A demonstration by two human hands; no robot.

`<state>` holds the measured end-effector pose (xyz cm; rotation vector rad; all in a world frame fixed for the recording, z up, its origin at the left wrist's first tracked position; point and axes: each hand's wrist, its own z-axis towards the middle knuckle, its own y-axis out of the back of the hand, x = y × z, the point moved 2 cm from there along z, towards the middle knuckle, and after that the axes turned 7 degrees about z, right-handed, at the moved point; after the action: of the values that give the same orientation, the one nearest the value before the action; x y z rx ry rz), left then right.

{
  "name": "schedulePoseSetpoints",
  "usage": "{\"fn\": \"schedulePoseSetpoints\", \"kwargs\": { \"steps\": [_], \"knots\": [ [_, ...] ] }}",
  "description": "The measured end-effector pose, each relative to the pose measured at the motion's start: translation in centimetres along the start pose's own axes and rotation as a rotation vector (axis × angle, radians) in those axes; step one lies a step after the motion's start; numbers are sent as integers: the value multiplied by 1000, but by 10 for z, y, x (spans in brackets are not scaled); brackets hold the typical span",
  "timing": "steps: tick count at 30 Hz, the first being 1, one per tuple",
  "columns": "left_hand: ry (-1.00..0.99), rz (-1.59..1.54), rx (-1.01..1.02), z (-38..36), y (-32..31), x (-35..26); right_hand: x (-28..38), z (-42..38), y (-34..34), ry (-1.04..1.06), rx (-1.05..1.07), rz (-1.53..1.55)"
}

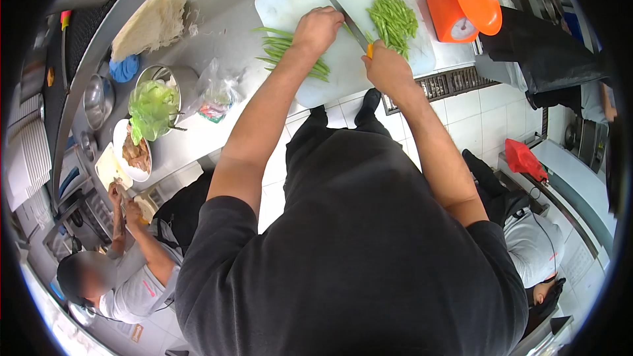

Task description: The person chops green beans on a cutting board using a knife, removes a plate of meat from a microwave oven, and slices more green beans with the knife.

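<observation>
My right hand [388, 69] is wrapped round the yellow handle of a kitchen knife [341, 14]. The blade slants up and left across a white cutting board [330, 92]. Close beside the blade, my left hand [320, 28] is curled with its fingertips down on the board. A bit of green shows at those fingertips, seemingly the ends of green beans; the rest of the grip is hidden. Whole green beans [280, 47] lie left of and under my left forearm. To the right of the knife is a pile of cut green beans [393, 23].
An orange scale [452, 14] stands right of the board. Leftward on the steel counter are dry noodles [153, 23], a metal pot [188, 82] with a green bag, a plastic bag [217, 89] and a white dish of meat [135, 151]. A co-worker [142, 270] cuts at lower left; other people are at right.
</observation>
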<state>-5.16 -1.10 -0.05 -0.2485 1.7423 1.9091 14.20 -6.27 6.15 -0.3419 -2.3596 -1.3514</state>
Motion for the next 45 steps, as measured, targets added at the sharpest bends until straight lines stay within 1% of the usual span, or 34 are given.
{"fn": "schedulePoseSetpoints", "kwargs": {
  "steps": [5, 10, 14, 19, 21, 24, 30, 35, 36, 39, 42, 45],
  "knots": [
    [-5, 30, 13, 1, -1, 1, -6, 20, -17, 22, -19, 16],
    [23, 71, 56, 4, 0, 2, -3, 17, -1, 77, -9, -20],
    [31, 57, 64, 3, 0, 2, -4, 26, -20, 50, -40, 5],
    [50, 94, 82, 8, -1, 1, 5, 23, -2, 48, -17, -29],
    [73, 95, 103, 6, -1, 2, 2, 24, -5, 51, -29, -37],
    [66, 48, 71, 5, 0, 2, 2, 29, -15, 40, -33, -15],
    [120, 76, 139, 9, 2, 1, 5, 29, -2, 79, -30, -28],
    [92, 20, 88, 7, 0, 3, 7, 40, -16, 63, -52, 10],
    [89, 19, 80, 7, 1, 3, 8, 43, -13, 70, -42, 7],
    [116, 27, 147, 10, 1, 6, 7, 42, -2, 55, -17, -14],
    [124, -3, 62, 10, 4, 14, 13, 35, 9, 47, 4, -34],
    [99, 10, 64, 14, 3, 19, 20, 20, 15, 31, 9, -47]
  ]
}}
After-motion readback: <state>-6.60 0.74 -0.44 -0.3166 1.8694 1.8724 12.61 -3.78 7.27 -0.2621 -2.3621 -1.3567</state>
